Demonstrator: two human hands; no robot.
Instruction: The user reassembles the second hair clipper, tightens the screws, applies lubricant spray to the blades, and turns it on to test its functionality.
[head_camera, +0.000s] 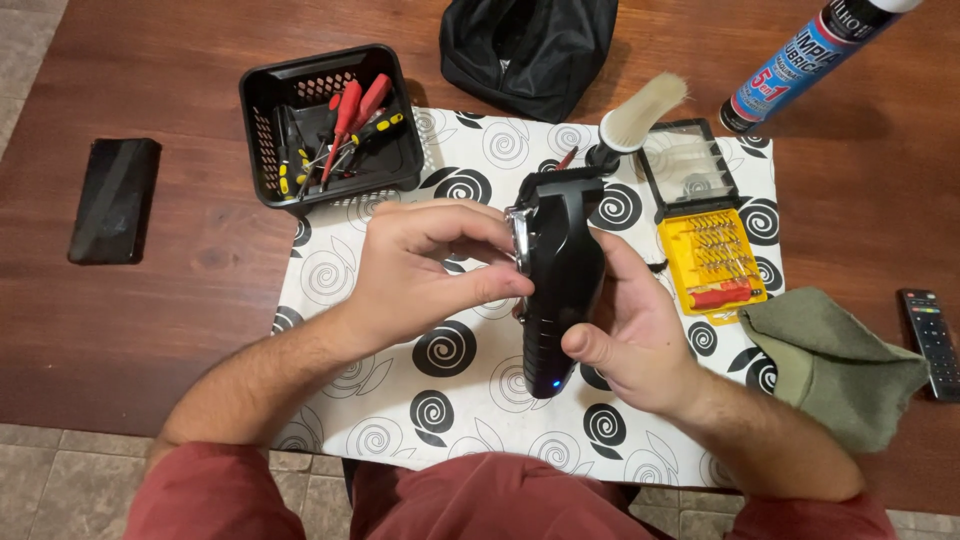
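A black hair clipper (560, 285) is held upright over a white mat with black spirals (450, 410). My right hand (640, 335) grips the clipper's body from the right, thumb on its lower front near a small blue light. My left hand (425, 270) touches the clipper's left side, with fingertips pinched at the silver lever (519, 240) near the blade end.
A black basket of screwdrivers (325, 125) sits at the back left. A yellow bit-set case with an open lid (705, 225), a brush (640, 115), a spray can (810, 55), a black pouch (530, 45), a green cloth (835, 360), a remote (930, 340) and a phone (113, 200) lie around the mat.
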